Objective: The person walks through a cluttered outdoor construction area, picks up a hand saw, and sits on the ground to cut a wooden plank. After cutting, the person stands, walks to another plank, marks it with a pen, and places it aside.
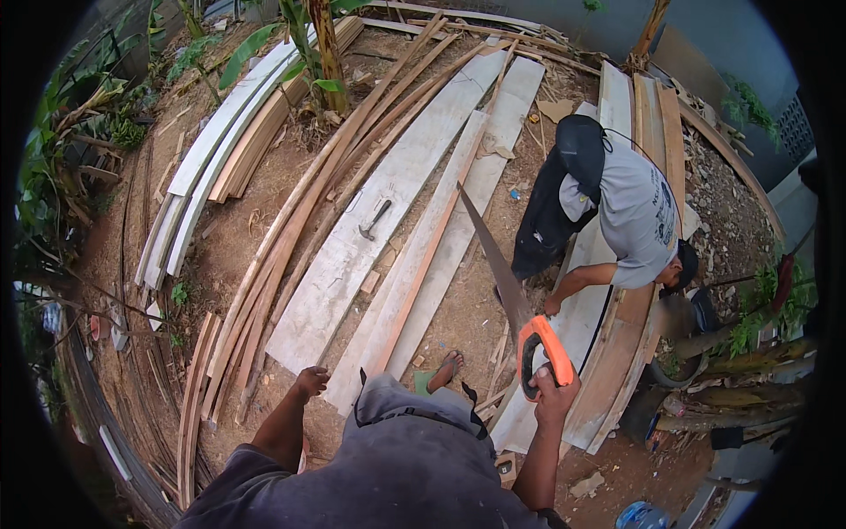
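My right hand (554,394) grips the orange and black handle of a handsaw (499,262). Its long blade points away and to the left, raised above the boards. On the left, my left hand (312,381) holds nothing, its fingers loosely bent and slightly apart. It is nearest to the close end of a wide pale board (344,273), where a claw hammer (376,219) lies. A narrower board (414,280) with a brown edge lies alongside, partly over another pale plank (493,172).
At right a co-worker (639,212) bends over long planks (630,326), one hand near them. Thin timber strips (308,203) curve along the left, with stacked boards (242,132) beyond. A banana plant trunk (326,53) stands at the back. My bare foot (446,371) is between boards.
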`<state>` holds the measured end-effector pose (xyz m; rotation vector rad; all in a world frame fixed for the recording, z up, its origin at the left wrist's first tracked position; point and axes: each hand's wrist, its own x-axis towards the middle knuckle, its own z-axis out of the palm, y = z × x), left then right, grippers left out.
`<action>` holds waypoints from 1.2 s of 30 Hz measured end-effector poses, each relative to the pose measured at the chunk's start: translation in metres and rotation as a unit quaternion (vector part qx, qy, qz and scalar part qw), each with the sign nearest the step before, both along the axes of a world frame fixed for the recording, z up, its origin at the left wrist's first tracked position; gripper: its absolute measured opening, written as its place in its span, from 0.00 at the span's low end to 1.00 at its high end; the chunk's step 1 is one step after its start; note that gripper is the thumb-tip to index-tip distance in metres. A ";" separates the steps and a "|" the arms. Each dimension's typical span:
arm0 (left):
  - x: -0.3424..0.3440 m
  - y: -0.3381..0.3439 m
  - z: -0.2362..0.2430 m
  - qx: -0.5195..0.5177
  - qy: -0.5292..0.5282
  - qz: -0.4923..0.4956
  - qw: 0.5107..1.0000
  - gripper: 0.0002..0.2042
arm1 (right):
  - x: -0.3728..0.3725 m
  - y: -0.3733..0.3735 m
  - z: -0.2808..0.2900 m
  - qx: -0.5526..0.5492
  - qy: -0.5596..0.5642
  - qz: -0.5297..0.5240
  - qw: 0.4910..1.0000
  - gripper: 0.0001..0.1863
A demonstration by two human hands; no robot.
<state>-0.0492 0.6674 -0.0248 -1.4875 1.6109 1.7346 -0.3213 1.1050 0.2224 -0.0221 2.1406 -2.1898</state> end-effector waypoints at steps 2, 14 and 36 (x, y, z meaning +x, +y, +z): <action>-0.032 0.019 0.009 -0.036 0.017 -0.011 0.999 0.20 | -0.071 -0.011 0.020 -0.069 0.049 0.014 0.996 0.21; -0.153 0.130 -0.058 -0.004 -0.021 0.122 0.992 0.21 | -0.399 -0.091 0.105 -0.283 0.185 0.171 0.926 0.11; -0.812 -0.241 0.116 -0.163 0.174 0.036 0.971 0.21 | -0.783 -0.176 0.129 0.000 0.099 -0.058 0.993 0.14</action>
